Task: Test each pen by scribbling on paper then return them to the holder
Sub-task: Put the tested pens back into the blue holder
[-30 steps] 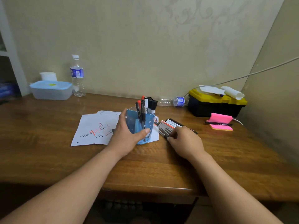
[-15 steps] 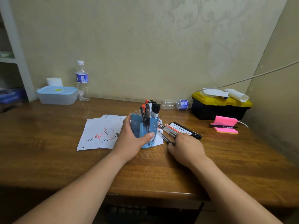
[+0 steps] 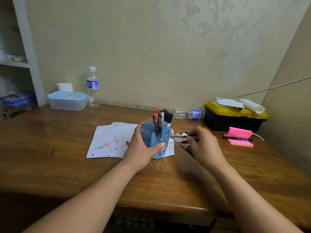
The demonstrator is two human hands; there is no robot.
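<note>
Left hand (image 3: 143,149) grips holder (image 3: 155,140) — right hand (image 3: 204,145) pinches pen (image 3: 179,136).

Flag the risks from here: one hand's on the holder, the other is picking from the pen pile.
1. The right hand seems to pinch several loose pens at once; some could slip and roll.
2. The holder is already crowded with upright pens, so inserting more may snag.
3. The left hand covers part of the paper.

I can read no text: the blue labels on the upright water bottle (image 3: 93,84) and the lying bottle (image 3: 193,113) are too blurred.
</note>
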